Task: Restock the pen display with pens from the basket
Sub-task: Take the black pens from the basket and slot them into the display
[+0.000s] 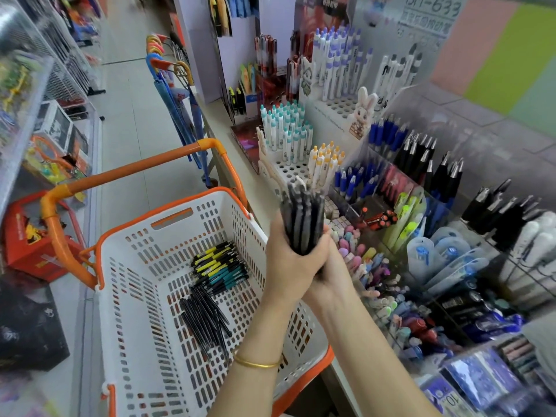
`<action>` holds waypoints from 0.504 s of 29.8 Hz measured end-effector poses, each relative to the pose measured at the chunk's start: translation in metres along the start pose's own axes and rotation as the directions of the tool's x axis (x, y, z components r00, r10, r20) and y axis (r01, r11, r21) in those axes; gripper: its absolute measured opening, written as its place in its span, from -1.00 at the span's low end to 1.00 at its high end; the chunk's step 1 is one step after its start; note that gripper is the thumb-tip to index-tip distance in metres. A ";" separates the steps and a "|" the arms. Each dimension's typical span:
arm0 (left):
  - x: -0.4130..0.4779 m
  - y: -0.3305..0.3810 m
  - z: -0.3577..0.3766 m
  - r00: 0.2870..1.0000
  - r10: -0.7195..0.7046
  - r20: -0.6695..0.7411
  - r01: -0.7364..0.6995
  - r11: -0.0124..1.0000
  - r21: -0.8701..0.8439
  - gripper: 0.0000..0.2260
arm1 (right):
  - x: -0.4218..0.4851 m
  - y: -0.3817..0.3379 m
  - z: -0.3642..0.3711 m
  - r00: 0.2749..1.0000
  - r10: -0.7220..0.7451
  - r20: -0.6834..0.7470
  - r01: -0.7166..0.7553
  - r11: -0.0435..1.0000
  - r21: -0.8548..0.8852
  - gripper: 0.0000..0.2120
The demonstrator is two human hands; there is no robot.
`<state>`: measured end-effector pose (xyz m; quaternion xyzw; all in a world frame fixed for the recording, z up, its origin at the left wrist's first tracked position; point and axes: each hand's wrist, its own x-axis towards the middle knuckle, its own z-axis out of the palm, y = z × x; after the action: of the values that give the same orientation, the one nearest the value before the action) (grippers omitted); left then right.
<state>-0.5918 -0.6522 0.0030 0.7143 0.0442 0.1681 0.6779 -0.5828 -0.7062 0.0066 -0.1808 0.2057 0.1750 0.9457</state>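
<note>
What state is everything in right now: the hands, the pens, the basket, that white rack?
Left hand: grips the pen bundle.
Right hand: grips the same bundle, lower down.
Pen bundle: held roughly upright, at the display's edge.
Basket: holds loose pens lying flat.
White rack: partly filled, front holes empty.

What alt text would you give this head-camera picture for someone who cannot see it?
Two hands, the left hand and the right hand, grip an upright bundle of dark pens in front of a crowded pen display. To the left, a white and orange basket holds more pens, black, yellow and teal.
</note>
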 end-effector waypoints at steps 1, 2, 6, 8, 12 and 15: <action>0.000 0.000 -0.001 0.999 0.022 0.047 -0.023 0.999 0.036 -0.70 | 0.001 0.000 0.001 0.999 -0.033 0.011 0.033 0.999 0.019 -0.57; 0.000 0.000 -0.002 0.996 0.034 0.083 -0.039 0.997 0.066 -0.71 | 0.002 0.000 0.001 0.998 -0.060 0.009 0.060 0.998 0.024 -0.51; 0.001 0.001 -0.004 0.989 0.043 0.141 -0.055 0.995 0.088 -0.69 | 0.005 -0.003 0.003 0.998 -0.054 -0.019 0.055 0.997 0.061 -0.48; 0.000 0.001 -0.005 0.988 0.038 0.150 -0.049 0.996 0.071 -0.72 | 0.004 -0.003 0.003 0.999 -0.032 -0.033 0.035 0.997 0.068 -0.48; 0.001 0.000 -0.006 0.990 0.011 0.143 -0.016 0.999 0.039 -0.73 | 0.002 -0.003 0.004 0.998 -0.001 -0.068 0.006 0.997 0.080 -0.63; 0.000 0.003 -0.007 0.988 -0.014 0.153 0.007 0.999 0.042 -0.69 | 0.004 -0.003 0.002 0.997 0.012 -0.075 -0.006 0.997 0.081 -0.76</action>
<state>-0.5943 -0.6458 0.0058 0.7389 -0.0009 0.1081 0.6651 -0.5781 -0.7067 0.0075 -0.1479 0.2492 0.1639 0.9429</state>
